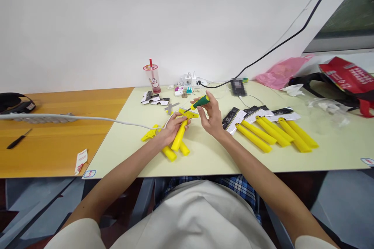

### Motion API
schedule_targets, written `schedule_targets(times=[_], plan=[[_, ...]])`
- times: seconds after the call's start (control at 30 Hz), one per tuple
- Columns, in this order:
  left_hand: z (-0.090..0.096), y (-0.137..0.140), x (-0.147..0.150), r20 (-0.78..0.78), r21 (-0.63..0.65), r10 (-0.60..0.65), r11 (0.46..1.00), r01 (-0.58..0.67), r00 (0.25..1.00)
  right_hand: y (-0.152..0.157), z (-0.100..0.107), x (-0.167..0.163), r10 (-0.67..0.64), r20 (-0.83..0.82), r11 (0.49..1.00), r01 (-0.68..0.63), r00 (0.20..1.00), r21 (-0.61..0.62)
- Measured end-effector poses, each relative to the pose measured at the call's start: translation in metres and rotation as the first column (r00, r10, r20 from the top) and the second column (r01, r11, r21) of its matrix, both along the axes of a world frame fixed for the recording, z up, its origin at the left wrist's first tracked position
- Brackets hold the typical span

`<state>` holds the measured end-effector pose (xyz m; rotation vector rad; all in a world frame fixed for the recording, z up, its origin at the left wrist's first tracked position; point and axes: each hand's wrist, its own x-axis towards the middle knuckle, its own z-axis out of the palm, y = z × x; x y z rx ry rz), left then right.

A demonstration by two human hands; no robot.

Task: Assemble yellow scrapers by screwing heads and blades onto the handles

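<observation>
My left hand (172, 128) is closed around a yellow T-shaped scraper (179, 139), its handle slanting down toward me. In my right hand (212, 118) is a screwdriver (202, 102) with a green and yellow handle, held from above by the fingertips. Its tip points down-left at the scraper's head; whether it touches a screw is too small to tell. More yellow scrapers (169, 154) lie on the table under my left hand. Just beyond it are thin grey metal strips (170, 107).
Yellow handles with black-and-white cards (253, 114) lie in a row at right. Behind are loose cards (154, 99), a drink cup (153, 78) and a power strip (187, 80). A white cable (117, 120) crosses at left. A black screwdriver (18, 140) rests on the wooden table.
</observation>
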<state>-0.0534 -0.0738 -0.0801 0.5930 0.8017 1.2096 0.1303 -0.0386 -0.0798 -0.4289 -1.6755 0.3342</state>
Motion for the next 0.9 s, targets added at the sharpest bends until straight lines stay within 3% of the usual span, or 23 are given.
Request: schedule_targets(times=[0.27,0.5,0.9], plan=[[0.0034,-0.0063,0.0006,-0.027,0.033,-0.077,0.996,0.078,0.997,0.0082,-0.0085,0.0071,-0.095,-0.067,0.995,0.093,0.993,-0.027],[0.0085,-0.0085,-0.0013,-0.039,0.042,-0.086,0.995,0.088,0.996,-0.0002,-0.0025,0.0054,0.004,0.015,0.997,-0.003,1.000,-0.081],[0.0078,-0.0077,-0.0009,-0.041,0.023,-0.095,0.995,0.096,0.995,0.0045,-0.0070,0.0035,-0.031,-0.047,0.999,0.030,0.998,-0.028]])
